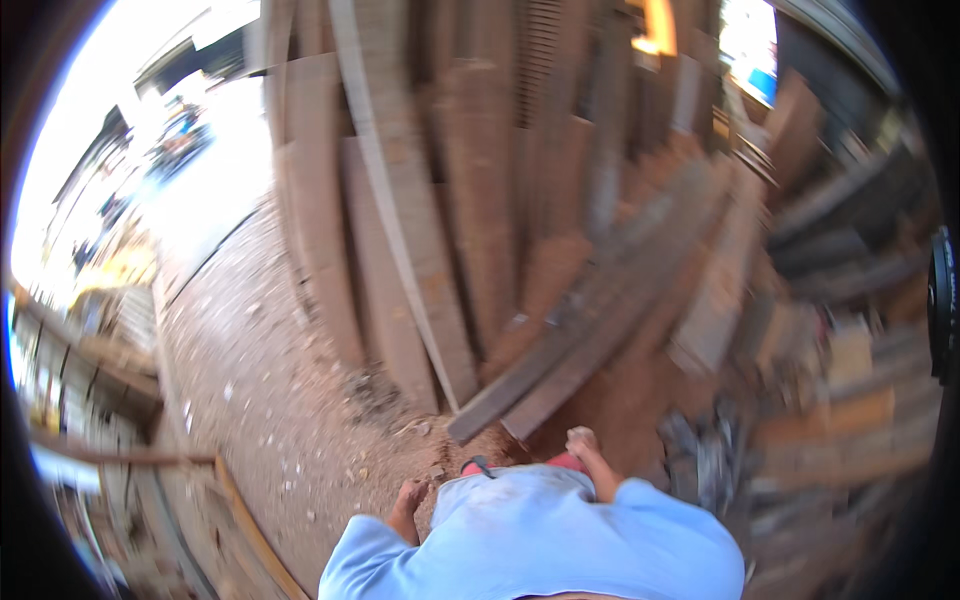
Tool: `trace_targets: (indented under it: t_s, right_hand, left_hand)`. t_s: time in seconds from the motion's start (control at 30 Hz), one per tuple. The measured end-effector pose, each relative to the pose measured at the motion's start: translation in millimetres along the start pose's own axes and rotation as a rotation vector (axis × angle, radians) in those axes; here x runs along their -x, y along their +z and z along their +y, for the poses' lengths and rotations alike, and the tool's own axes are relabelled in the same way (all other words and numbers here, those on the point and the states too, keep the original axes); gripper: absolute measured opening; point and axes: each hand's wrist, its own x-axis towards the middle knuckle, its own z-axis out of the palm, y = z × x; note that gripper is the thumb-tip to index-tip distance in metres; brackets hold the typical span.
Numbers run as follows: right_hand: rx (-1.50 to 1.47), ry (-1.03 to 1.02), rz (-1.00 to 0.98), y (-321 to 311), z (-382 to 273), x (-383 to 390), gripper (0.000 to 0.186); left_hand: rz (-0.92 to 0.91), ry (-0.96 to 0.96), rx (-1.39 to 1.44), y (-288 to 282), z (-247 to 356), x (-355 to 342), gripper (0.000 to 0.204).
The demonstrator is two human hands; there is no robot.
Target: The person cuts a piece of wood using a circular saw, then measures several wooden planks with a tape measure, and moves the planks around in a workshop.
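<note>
My left hand (408, 492) hangs low beside my light blue top (540, 530), over the dusty ground (240, 350). My right hand (583, 442) is lower right of two leaning planks (620, 310), near their bottom ends; I cannot tell whether it touches anything. Both hands' fingers are small and blurred, so their grip is unclear. Ahead stand many tall rough boards (400, 230), leaning upright with their feet in reddish sawdust (550, 420).
Stacked lumber (840, 420) lies on the right, beside a dark crumpled object (690, 460). A wooden frame (230, 490) and assorted timber are at the left. A paved path (210, 220) runs back toward bright daylight and blurred distant objects at the upper left.
</note>
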Motion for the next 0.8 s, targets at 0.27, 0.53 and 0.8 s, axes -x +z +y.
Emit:
trace_targets:
  t_s: [0.27,0.53,0.8]
  right_hand:
    - [-0.255,0.491,-0.264,47.0,29.9,76.5,0.048]
    - [-0.524,0.572,-0.129,-7.9,7.1,115.3,0.035]
    - [-0.345,0.533,-0.306,17.4,60.6,149.9,0.039]
  left_hand:
    - [-0.077,0.136,-0.127,42.4,92.7,-1.5,0.040]
    - [-0.168,0.250,-0.153,66.2,115.7,-30.2,0.039]
    - [-0.320,0.095,-0.122,120.6,124.0,-47.0,0.034]
